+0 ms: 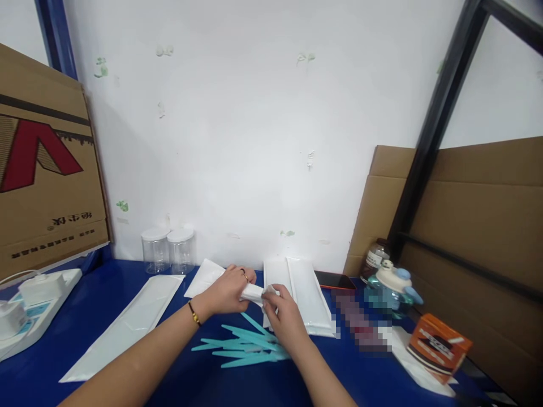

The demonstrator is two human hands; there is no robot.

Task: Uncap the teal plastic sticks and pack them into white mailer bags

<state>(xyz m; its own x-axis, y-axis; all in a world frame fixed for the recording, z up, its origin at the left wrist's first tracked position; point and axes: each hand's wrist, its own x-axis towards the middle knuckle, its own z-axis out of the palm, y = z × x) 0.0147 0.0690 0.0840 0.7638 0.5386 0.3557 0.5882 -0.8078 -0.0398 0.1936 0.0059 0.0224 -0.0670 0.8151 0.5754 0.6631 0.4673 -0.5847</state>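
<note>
My left hand (231, 289) is closed around one end of a white folded strip (253, 293); whether it is paper or film I cannot tell. At its other end the fingers of my right hand (285, 312) pinch the crumpled edge. Below the hands lies a loose fan of thin teal strips (244, 346), flat on the blue table (186, 384). Behind my left hand is a white flat packet (206, 276). Past my right hand, more white packets (309, 299) lie side by side. A long white packet (127, 328) rests to the left.
Two clear lidded jars (181, 251) stand by the wall. At left are a power strip (55, 302) and a large cardboard box (46, 169). To the right are a phone (335, 280), a brown bottle (373, 260), a teal drinking bottle (392, 291) and an orange box (441, 347).
</note>
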